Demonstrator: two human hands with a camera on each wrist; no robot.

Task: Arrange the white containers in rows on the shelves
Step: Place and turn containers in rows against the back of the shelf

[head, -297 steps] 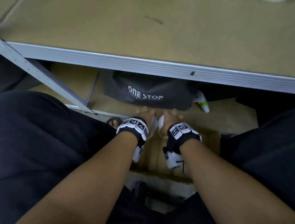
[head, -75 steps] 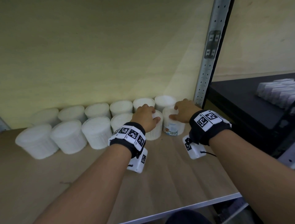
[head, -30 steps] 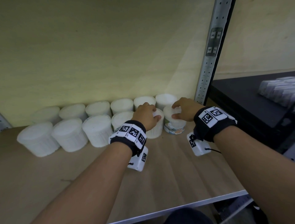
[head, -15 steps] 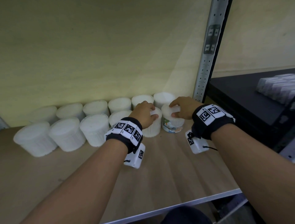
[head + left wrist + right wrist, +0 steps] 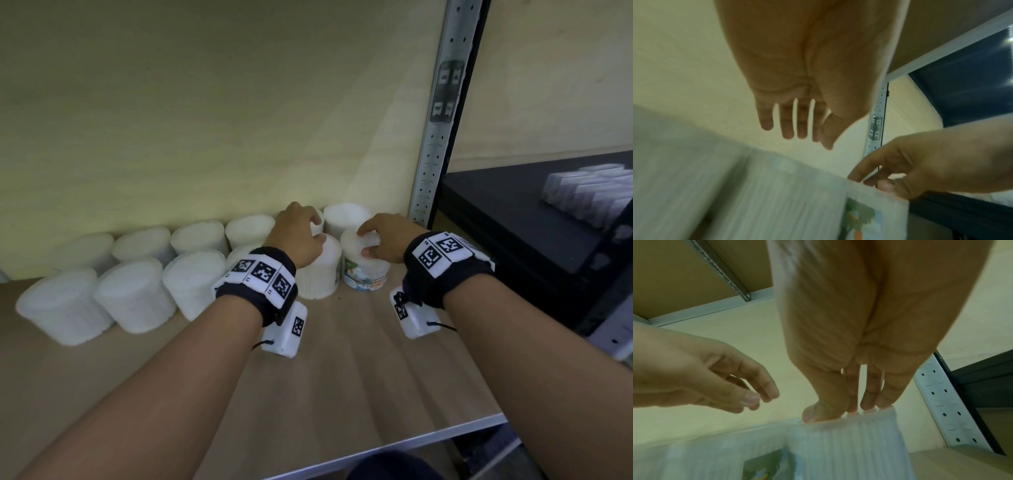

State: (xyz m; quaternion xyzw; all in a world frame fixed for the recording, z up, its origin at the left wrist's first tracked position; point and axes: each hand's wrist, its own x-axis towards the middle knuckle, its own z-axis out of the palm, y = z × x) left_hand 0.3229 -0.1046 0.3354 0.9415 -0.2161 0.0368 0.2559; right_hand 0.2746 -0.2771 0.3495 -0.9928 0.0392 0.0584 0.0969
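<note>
Two rows of white ribbed containers stand at the back of a wooden shelf. At the right end of the front row stands a container with a colourful label. My right hand pinches its lid from above, thumb in front and fingertips on the rim of this labelled container. My left hand hovers just over the plain container beside it. In the left wrist view that left hand has relaxed fingers and holds nothing.
A perforated metal upright rises right of the rows, close to my right hand. Beyond it a dark shelf carries pale wrapped packs. A pale wall closes the back. The shelf's metal front edge runs near me.
My left hand has lifted off the plain front-row container and opened, drifting toward the back row. My right hand keeps its hold on the labelled container's lid. Earlier both hands were at a lower shelf.
</note>
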